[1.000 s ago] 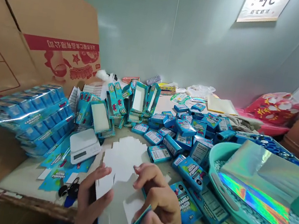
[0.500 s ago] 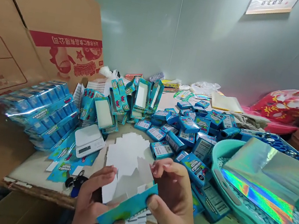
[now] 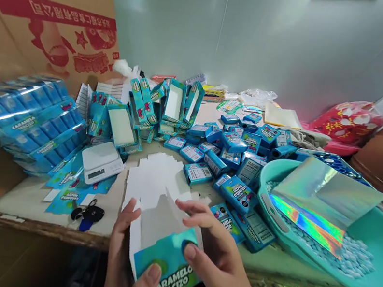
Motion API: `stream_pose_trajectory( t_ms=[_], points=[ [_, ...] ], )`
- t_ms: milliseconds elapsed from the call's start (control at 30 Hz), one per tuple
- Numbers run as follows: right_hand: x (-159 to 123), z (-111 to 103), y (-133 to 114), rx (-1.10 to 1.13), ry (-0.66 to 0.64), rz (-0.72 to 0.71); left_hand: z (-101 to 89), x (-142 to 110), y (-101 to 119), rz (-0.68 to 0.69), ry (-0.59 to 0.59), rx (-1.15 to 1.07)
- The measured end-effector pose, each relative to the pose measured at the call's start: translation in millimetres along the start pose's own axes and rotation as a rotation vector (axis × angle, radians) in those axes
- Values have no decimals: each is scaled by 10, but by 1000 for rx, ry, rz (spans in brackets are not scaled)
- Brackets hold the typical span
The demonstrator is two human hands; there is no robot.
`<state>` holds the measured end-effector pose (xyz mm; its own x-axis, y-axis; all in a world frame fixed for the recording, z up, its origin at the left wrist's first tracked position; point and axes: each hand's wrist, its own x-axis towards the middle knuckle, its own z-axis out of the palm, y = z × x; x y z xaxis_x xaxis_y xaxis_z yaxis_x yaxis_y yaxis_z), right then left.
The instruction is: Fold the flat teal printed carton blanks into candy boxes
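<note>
We are mid-fold on the flat carton blank [image 3: 167, 257] at the table's [image 3: 34, 205] near edge (both the left hand [image 3: 127, 265] and right hand [image 3: 219, 261] pinch it), and squaring it up seems due next.

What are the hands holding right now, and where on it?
Both hands hold one flat carton blank, printed face toward the camera. The left hand pinches its lower left edge, thumb on the printed panel; the right hand grips its right side, thumb on the blue panel.
</note>
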<state>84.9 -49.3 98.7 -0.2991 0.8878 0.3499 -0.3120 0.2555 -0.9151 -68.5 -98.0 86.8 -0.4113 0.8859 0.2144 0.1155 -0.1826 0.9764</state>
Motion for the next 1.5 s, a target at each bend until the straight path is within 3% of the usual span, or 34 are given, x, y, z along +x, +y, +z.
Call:
stream_pose_trajectory(
  t_ms=[100,267,333,367,433,500,567,700,900,1033,1200,1333,1500],
  points=[
    [-118,16,14,-69,-68,-87,-33,-158,28,-2,0,82],
    [43,43,159,-169,-229,-363,-191,19,-66,577,-20,295],
    [121,19,360,-288,-262,-352,-238,164,-287,631,-94,325],
    [137,-3,487,-373,-263,-315,-247,225,-429,573,-142,302],
    [117,-60,742,-553,-260,-216,-239,307,-728,331,-181,155],
    [61,-125,927,-709,-288,-193,-208,332,-968,147,-98,35],
    [22,-179,987,-848,-351,-194,-169,325,-1097,66,-28,22],
    [79,-176,862,-1120,-505,-155,-109,316,-1083,16,-17,38],
    [235,58,797,-1334,-685,-177,-107,363,-943,-99,58,-180],
    [222,153,610,-1248,-708,-200,-135,304,-726,-280,194,-366],
    [-43,108,213,-978,-700,-155,-91,-97,-234,-569,120,-698],
    [-183,25,85,-542,-773,-64,-109,-392,-18,-643,101,-653],
    [-45,35,108,-368,-993,-107,-170,-441,-6,-805,121,-604]
  ],
)
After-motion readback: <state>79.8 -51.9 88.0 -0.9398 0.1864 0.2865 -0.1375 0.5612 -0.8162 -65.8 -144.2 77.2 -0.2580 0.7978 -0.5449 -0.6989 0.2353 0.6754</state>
